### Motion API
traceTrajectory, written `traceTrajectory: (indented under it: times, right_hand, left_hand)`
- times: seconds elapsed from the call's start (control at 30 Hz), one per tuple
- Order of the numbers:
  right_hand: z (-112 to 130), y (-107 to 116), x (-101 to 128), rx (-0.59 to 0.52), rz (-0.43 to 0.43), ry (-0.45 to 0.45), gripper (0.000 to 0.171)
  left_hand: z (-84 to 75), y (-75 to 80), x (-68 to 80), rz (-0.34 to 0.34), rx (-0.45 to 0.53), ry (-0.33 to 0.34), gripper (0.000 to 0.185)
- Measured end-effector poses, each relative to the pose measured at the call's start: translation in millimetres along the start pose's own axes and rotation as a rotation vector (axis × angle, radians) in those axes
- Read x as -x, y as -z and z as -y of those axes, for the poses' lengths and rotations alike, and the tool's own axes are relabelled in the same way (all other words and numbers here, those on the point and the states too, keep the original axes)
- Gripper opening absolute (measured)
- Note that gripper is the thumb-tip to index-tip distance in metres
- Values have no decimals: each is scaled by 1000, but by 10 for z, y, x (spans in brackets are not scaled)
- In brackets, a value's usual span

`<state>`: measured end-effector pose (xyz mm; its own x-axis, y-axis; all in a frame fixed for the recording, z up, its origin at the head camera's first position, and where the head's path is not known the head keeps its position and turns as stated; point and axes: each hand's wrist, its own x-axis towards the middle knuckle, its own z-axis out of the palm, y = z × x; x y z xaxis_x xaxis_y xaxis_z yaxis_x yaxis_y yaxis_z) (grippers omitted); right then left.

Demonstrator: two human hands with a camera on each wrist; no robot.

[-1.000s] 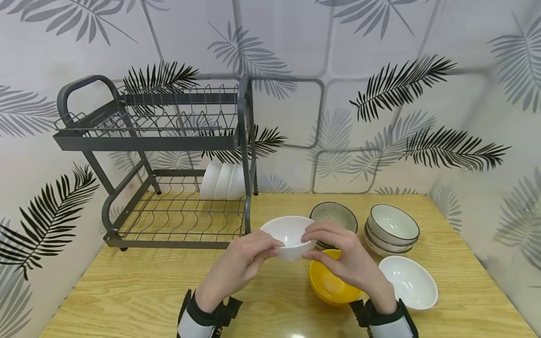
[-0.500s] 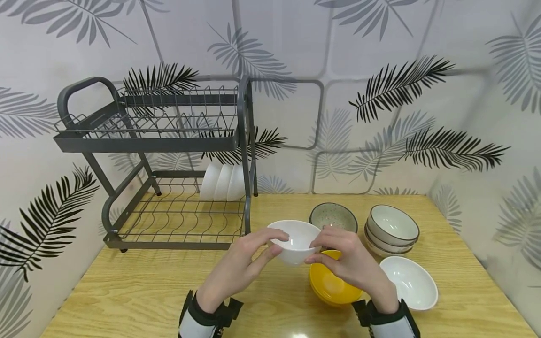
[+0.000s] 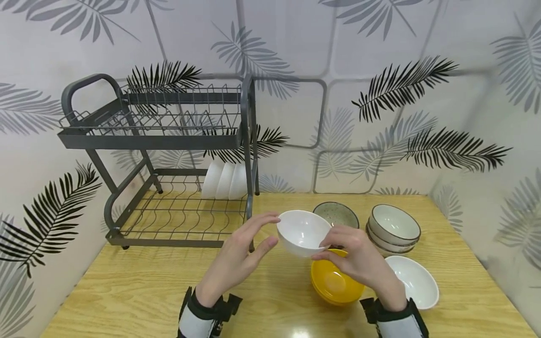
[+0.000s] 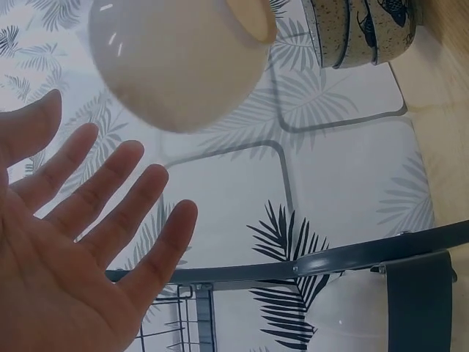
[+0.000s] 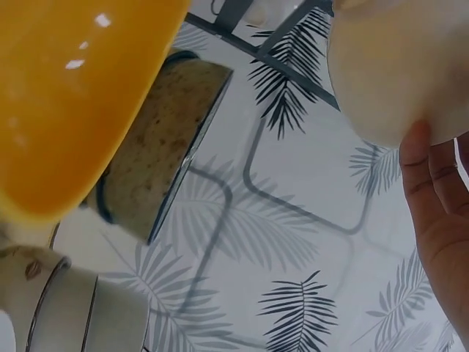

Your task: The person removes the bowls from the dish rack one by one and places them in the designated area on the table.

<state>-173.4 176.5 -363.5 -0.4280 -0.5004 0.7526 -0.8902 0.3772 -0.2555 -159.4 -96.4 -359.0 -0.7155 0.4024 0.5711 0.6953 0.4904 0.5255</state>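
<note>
My right hand (image 3: 327, 246) grips a small white bowl (image 3: 303, 231) by its right side, thumb on the rim and fingers underneath, holding it above the wooden table (image 3: 148, 291). My left hand (image 3: 272, 230) hovers just left of the bowl with straight, spread fingers. The left wrist view shows that palm (image 4: 88, 220) apart from the bowl (image 4: 176, 66). In the right wrist view the bowl (image 5: 396, 66) rests against my fingers (image 5: 440, 213). A stack of yellow bowls (image 3: 334, 281) sits right below my right hand.
A grey two-tier dish rack (image 3: 160, 141) stands at the back left, with three white bowls (image 3: 224, 180) on edge in its lower tier. A speckled bowl (image 3: 338, 213), a stack of dark-rimmed bowls (image 3: 393, 227) and a shallow white bowl (image 3: 414, 281) sit on the right.
The white bowl has moved right and a little up. My left hand has let go of it and opened; the right hand alone now holds it.
</note>
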Motion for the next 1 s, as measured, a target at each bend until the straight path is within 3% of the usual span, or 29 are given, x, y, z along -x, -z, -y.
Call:
traceTrajectory:
  times: [0.1,0.23,0.43,0.7,1.0]
  right_hand:
    - [-22,43,63,39,-1,-12,32]
    - [-50,129,179,80,-7,-28,16]
    - [-110,273,378,112,-59,-31,37]
    - [-209,405,593,158,-182,41,38]
    - [-224,577,867,218,-232,-31,44]
  left_hand:
    - [14,5,-3,-9,-6,-5,39]
    - [26,8,-6,-10,3,-10,40]
    - [28,11,0,-12,13,-14,40]
    - [45,9,5,-10,13,-20,40]
    - [63,15,5,1,17,-10,40]
